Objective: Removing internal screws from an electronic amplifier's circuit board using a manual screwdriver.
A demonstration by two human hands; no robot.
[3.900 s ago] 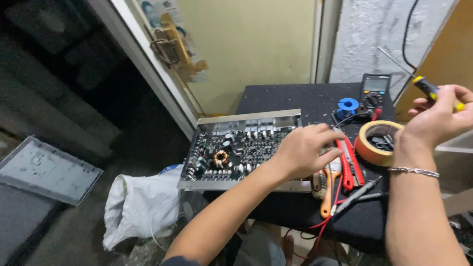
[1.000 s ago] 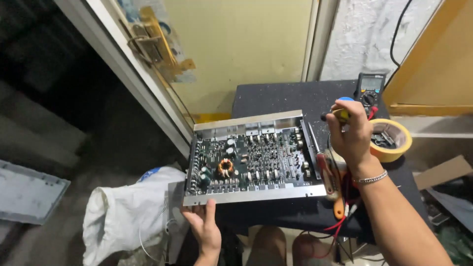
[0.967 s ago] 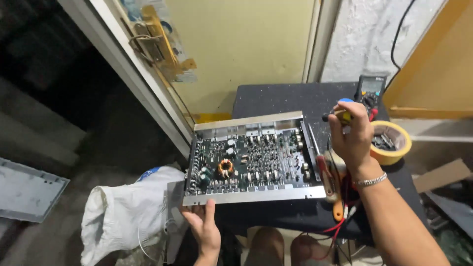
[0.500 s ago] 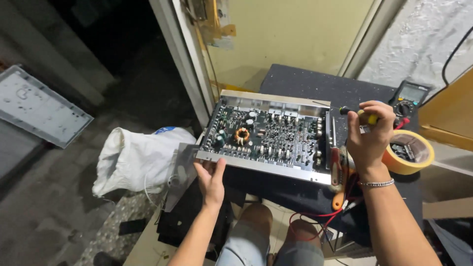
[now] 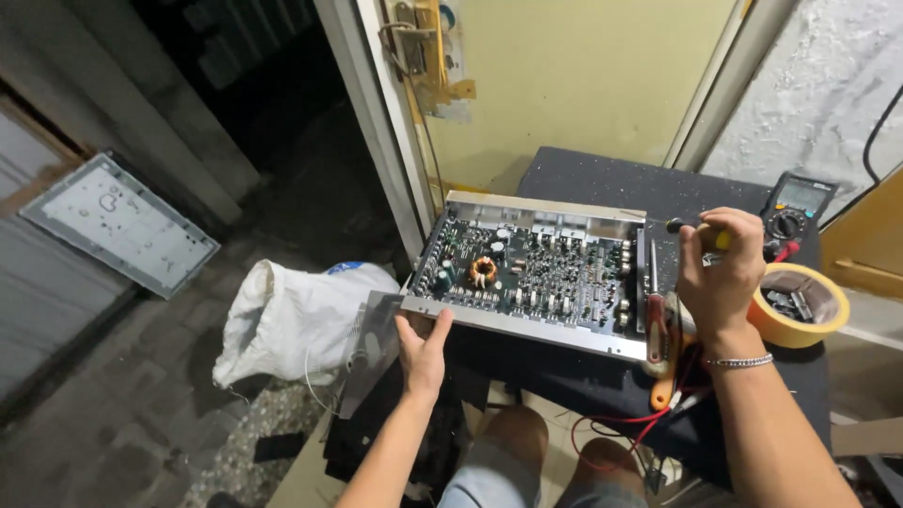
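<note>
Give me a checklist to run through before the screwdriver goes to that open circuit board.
1. Left hand steadies the circuit board at its near edge: ok.
2. Right hand has a closed grip on the screwdriver: ok.
3. Screwdriver tip seated on a screw: cannot tell, the tip is too small to see.
4. Board fully on the dark table: not ok, its near left corner overhangs the edge.
5. Red pliers and tape roll lie clear of the board: ok.

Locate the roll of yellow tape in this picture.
In the head view, the roll of yellow tape lies on the dark table at the far right, beside the right hand and below the multimeter.
</note>
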